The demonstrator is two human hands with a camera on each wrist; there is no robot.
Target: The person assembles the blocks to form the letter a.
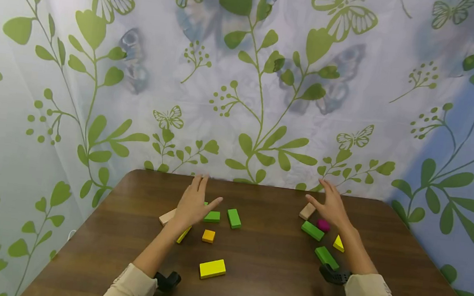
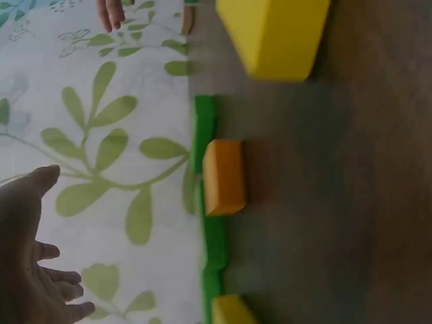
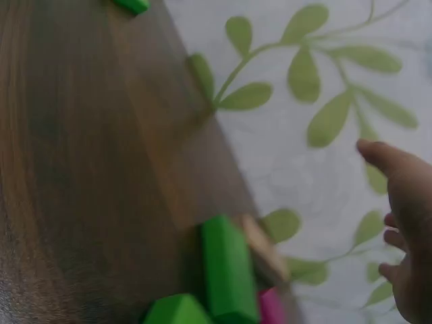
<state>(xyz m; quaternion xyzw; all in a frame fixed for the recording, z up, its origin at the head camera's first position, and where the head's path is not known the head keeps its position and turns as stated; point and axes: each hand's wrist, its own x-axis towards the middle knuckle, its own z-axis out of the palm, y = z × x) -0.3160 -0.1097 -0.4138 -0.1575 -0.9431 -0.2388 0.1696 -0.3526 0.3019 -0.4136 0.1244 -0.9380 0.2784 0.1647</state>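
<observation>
My left hand (image 1: 190, 203) hovers over the left group of blocks, thumb spread and fingers extended, holding nothing. Around it lie a natural wood block (image 1: 167, 216), a green block (image 1: 212, 217), another green block (image 1: 234, 218) and a small orange block (image 1: 208, 236). A thin yellow piece (image 1: 183, 235) shows partly behind the wrist. Over the right group, my right hand (image 1: 331, 207) is also empty, its thumb held apart. Close by are a wood block (image 1: 307, 211), a magenta piece (image 1: 323, 225), a green block (image 1: 313, 231) and a yellow triangular block (image 1: 338, 243).
A larger yellow block (image 1: 212, 269) lies nearer the front of the brown table (image 1: 267, 275). Another green block (image 1: 326, 257) sits beside the right wrist's black camera mount (image 1: 334, 274). A leaf-patterned curtain (image 1: 267, 98) hangs behind the table's back edge.
</observation>
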